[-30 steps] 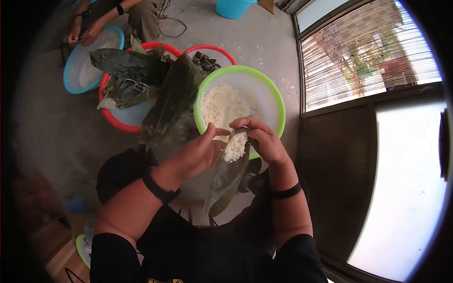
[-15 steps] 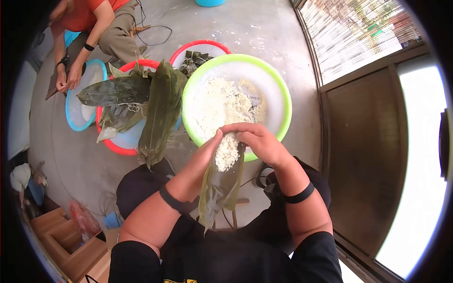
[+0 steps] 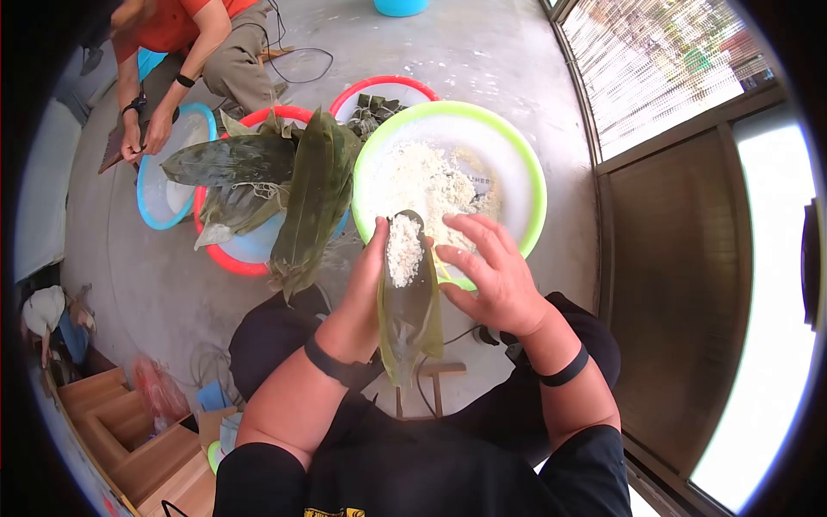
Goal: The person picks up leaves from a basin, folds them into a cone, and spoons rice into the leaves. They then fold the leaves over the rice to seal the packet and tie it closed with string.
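My left hand (image 3: 365,289) is wrapped round a long green leaf (image 3: 408,320), folded into a trough whose tail hangs down toward my lap. A mound of white rice (image 3: 404,250) fills the leaf's upper end. My right hand (image 3: 493,274) is just to the right of the leaf, fingers spread and holding nothing, over the near rim of a green-rimmed basin (image 3: 536,185). Loose white rice (image 3: 422,177) lies in that basin, mostly toward its left and middle.
Large leaves (image 3: 317,194) with pale string lie over a red-rimmed basin (image 3: 245,265) at left. Another red-rimmed basin (image 3: 413,84) holds dark leaf bundles (image 3: 372,110). A co-worker (image 3: 211,43) bends over a blue-rimmed basin (image 3: 146,202). A screened door (image 3: 676,293) stands at right.
My right hand has come off the leaf and opened out to the right. The rice in the leaf is now uncovered at the top. My view has shifted slightly.
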Demonstrator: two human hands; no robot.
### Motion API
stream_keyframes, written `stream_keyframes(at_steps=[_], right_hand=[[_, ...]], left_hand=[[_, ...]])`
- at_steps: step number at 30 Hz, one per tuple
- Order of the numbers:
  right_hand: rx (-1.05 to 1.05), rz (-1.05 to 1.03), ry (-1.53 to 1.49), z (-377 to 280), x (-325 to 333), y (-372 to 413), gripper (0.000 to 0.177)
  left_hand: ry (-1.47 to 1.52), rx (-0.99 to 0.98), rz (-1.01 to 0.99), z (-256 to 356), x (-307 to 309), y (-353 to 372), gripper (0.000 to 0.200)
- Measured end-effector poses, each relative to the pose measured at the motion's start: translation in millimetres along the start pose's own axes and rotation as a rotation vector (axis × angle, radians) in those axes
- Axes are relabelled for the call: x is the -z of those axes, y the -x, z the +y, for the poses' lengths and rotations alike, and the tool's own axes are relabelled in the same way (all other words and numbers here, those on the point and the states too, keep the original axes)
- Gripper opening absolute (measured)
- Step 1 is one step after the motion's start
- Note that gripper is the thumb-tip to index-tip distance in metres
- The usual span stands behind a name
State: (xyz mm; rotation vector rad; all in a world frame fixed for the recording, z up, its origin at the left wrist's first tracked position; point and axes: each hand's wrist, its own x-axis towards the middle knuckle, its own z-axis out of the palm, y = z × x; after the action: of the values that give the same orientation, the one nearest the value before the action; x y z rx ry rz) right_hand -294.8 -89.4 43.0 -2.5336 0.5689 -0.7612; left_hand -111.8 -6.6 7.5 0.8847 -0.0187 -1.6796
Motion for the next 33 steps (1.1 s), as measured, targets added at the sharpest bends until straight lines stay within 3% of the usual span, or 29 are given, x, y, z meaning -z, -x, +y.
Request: stream_keyframes(at_steps=[3,4,8,14,17,20,26,29,33], right_hand=[[0.242,-0.022,0.053,-10,-12,3,0.037],[0.302,-0.023,0.064,-13,-13,2,0.025],[0.397,-0.019,0.027,-17,-16,0,0.022],[0.351,-0.041,-0.09,-13,-16,1,0.022],[0.374,-0.049,-0.083,-14,-21,3,0.023],[0.38,-0.054,-0.088,-15,-23,4,0.025],[0.18,0.026,-0.312,-16,-24,7,0.03],[-0.043,0.058,-0.464,-14,-25,10,0.031],[-0.449,0.169,-0.679,-13,-34,13,0.008]], left_hand=[[0.092,-0.019,0.015,-1,-7,0,0.057],[0.04,-0.016,0.057,0,-5,0,0.055],[0.018,-0.002,0.096,-2,4,-6,0.054],[0.07,-0.056,-0.002,-3,11,-13,0.063],[0.031,-0.111,0.153,-1,1,-11,0.067],[0.042,-0.132,0.15,-3,5,-11,0.067],[-0.015,-0.111,0.167,-2,9,-13,0.052],[0.143,-0.077,0.058,-5,11,-12,0.038],[0.167,-0.07,0.052,-11,9,-12,0.041]])
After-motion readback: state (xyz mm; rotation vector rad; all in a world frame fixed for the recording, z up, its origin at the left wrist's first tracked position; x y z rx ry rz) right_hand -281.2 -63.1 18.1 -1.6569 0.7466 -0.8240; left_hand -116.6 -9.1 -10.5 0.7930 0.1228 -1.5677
